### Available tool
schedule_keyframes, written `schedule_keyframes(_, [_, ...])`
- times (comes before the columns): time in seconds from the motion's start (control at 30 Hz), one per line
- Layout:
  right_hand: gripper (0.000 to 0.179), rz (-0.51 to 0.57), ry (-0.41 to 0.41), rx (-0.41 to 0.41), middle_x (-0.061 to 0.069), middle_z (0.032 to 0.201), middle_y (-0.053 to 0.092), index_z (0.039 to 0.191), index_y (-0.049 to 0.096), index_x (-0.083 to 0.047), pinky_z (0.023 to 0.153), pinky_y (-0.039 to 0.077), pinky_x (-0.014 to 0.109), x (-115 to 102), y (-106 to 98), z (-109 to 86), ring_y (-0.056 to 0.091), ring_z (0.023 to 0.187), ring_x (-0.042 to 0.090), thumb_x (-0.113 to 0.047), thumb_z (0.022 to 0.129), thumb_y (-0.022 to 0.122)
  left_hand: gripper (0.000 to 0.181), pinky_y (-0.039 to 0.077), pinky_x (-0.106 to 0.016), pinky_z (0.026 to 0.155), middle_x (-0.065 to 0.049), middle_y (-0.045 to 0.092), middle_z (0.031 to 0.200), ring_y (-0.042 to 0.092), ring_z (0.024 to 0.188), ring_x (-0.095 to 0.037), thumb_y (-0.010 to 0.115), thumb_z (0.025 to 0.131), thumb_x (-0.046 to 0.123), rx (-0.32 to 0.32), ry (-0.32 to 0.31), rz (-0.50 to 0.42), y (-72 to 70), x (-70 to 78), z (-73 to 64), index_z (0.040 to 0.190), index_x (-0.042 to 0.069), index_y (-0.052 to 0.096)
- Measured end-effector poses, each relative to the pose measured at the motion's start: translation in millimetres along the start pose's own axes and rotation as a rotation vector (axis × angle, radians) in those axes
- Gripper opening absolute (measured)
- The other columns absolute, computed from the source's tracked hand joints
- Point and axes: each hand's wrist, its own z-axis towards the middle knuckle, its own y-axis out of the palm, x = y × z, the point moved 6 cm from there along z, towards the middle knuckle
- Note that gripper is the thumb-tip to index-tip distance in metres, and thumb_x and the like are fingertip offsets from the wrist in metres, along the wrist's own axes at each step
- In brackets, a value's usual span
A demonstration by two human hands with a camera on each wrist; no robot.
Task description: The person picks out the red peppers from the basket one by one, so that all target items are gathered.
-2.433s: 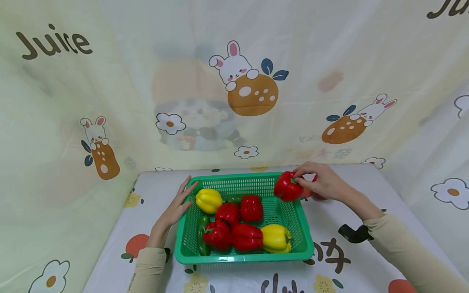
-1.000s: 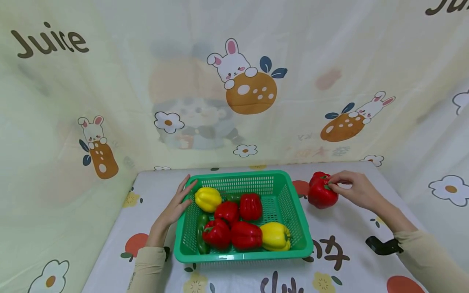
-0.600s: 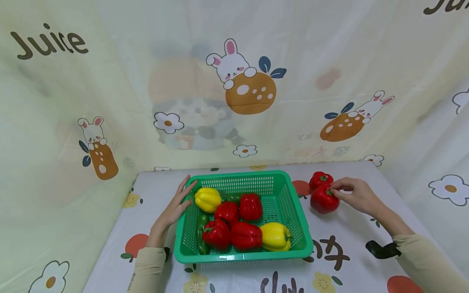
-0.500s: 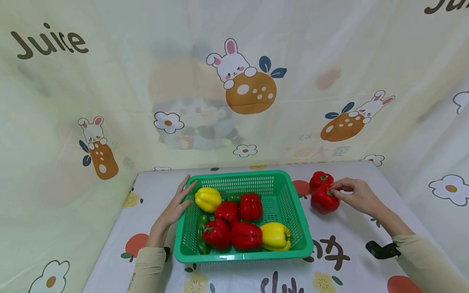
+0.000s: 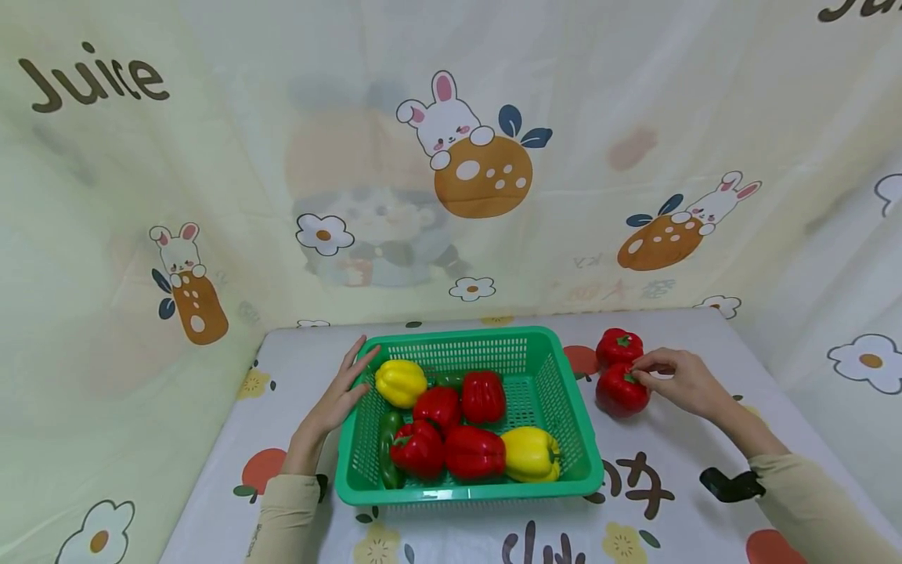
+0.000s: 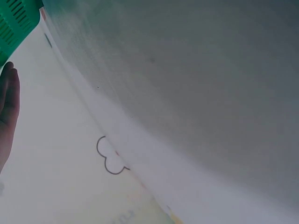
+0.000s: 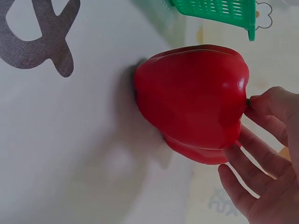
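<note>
My right hand (image 5: 682, 381) pinches the green stem of a red bell pepper (image 5: 620, 394) that stands on the table to the right of the basket. In the right wrist view this bell pepper (image 7: 191, 95) fills the middle, thumb and finger at its stem. A second red bell pepper (image 5: 618, 345) stands right behind it. On the left, my left hand (image 5: 338, 398) rests with straight fingers against the side and rim of the green plastic basket (image 5: 465, 493). Inside are several red bell peppers (image 5: 475, 453), two yellow bell peppers (image 5: 532, 454) and a cucumber (image 5: 390, 450).
A patterned cloth (image 5: 676, 439) covers the table, and a printed curtain (image 5: 380, 157) hangs behind and at both sides. Another green vegetable (image 5: 449, 381) lies partly hidden at the back of the basket. A black strap piece (image 5: 731, 486) sits at the right sleeve.
My right hand has carried the red bell pepper out over the basket's right rim and down beside the other one, then shifted it slightly. The left hand has stayed at the basket.
</note>
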Motion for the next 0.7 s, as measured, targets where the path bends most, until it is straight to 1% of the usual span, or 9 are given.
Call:
schedule_keyframes(0.07, [0.019,0.001,0.003,-0.008,0.012,0.100,0.070,0.106,0.072,0.000,0.075,0.054,0.025,0.4,0.8,0.0,0.063,0.095,0.033,-0.009,0.089,0.072,0.059,0.011,-0.076,0.105,-0.020,0.003,0.163,0.004,0.146,-0.047,0.045,0.092,-0.002,-0.001,0.001,0.000,0.0,3.4,0.4,0.151,-0.001,0.036])
schedule_keyframes(0.13, [0.020,0.003,0.006,-0.017,0.013,0.101,0.070,0.107,0.071,0.000,0.078,0.057,0.035,0.4,1.2,0.0,0.063,0.097,0.034,-0.009,0.089,0.071,0.059,0.010,-0.077,0.104,-0.023,0.002,0.162,0.004,0.146,-0.049,0.044,0.091,-0.006,-0.003,0.000,-0.006,-0.4,8.8,0.5,0.150,-0.004,0.035])
schedule_keyframes(0.23, [0.022,-0.009,0.003,-0.022,0.016,0.104,0.069,0.109,0.071,0.001,0.081,0.056,0.050,0.4,0.3,0.1,0.063,0.099,0.038,-0.010,0.090,0.070,0.058,0.009,-0.078,0.104,-0.029,0.001,0.160,0.003,0.144,-0.053,0.043,0.090,-0.010,-0.018,0.001,-0.020,-2.5,24.9,-0.8,0.148,-0.010,0.033])
schedule_keyframes(0.3, [0.023,-0.019,0.003,-0.020,0.018,0.106,0.069,0.110,0.070,0.001,0.082,0.054,0.055,-0.1,-1.4,0.1,0.062,0.101,0.040,-0.011,0.090,0.070,0.058,0.010,-0.078,0.104,-0.032,0.001,0.159,0.003,0.143,-0.055,0.043,0.090,-0.010,-0.031,-0.003,-0.020,-4.5,34.8,-2.0,0.147,-0.012,0.033])
schedule_keyframes(0.37, [0.025,-0.028,0.004,-0.018,0.019,0.107,0.069,0.111,0.069,0.002,0.082,0.054,0.056,-1.2,-3.6,0.5,0.062,0.101,0.041,-0.012,0.090,0.070,0.058,0.012,-0.077,0.104,-0.033,0.002,0.158,0.004,0.143,-0.055,0.043,0.090,-0.010,-0.040,-0.006,-0.014,-5.9,43.0,-3.1,0.147,-0.013,0.033])
schedule_keyframes(0.47, [0.026,-0.027,0.001,-0.012,0.019,0.108,0.069,0.113,0.068,0.002,0.082,0.053,0.057,-4.2,-7.1,1.3,0.062,0.102,0.041,-0.012,0.090,0.070,0.058,0.012,-0.077,0.104,-0.034,0.002,0.158,0.005,0.143,-0.055,0.043,0.090,-0.009,-0.042,-0.008,-0.013,-6.8,46.2,-3.9,0.147,-0.012,0.033])
schedule_keyframes(0.7, [0.031,-0.030,-0.014,-0.002,0.020,0.111,0.069,0.118,0.066,0.001,0.082,0.054,0.056,-16.3,-11.5,3.6,0.063,0.103,0.040,-0.013,0.091,0.070,0.058,0.012,-0.078,0.103,-0.033,0.003,0.158,0.005,0.143,-0.056,0.044,0.090,-0.009,-0.035,-0.003,-0.030,-6.1,44.7,-3.8,0.146,-0.012,0.033])
